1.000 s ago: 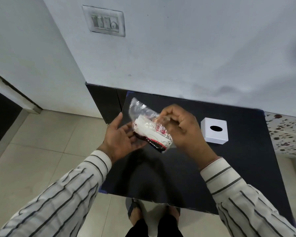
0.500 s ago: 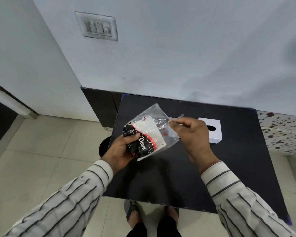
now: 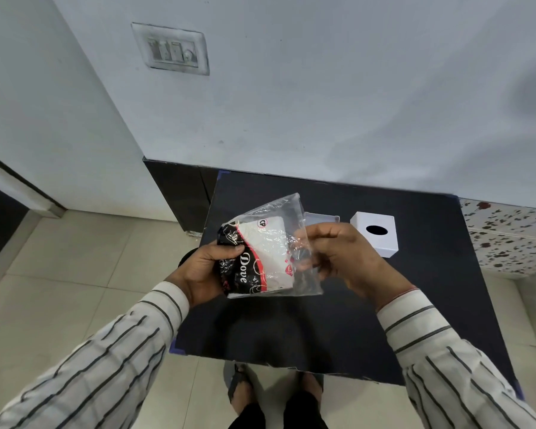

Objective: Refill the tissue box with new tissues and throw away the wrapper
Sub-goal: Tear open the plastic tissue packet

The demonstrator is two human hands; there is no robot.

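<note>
The person stands at a black table [image 3: 384, 320] pushed against the wall, holding a tissue pack [image 3: 260, 258] up in the air above the tabletop, between both hands. The left hand [image 3: 205, 270] is closed around the pack's dark printed end, thumb pressed on top beside the lettering. The right hand [image 3: 344, 258] has its fingers curled shut, pinching the loose clear plastic at the pack's right side. The pack lies tilted: its long axis runs from the lower left, near the left wrist, up toward the far right, and the clear flap of wrapper points away toward the wall. White tissues show through the plastic. The white tissue box [image 3: 376, 232] sits on the table just beyond the right hand, apart from it, its oval opening facing up. Striped sleeves [image 3: 112, 360] cover both forearms.
</note>
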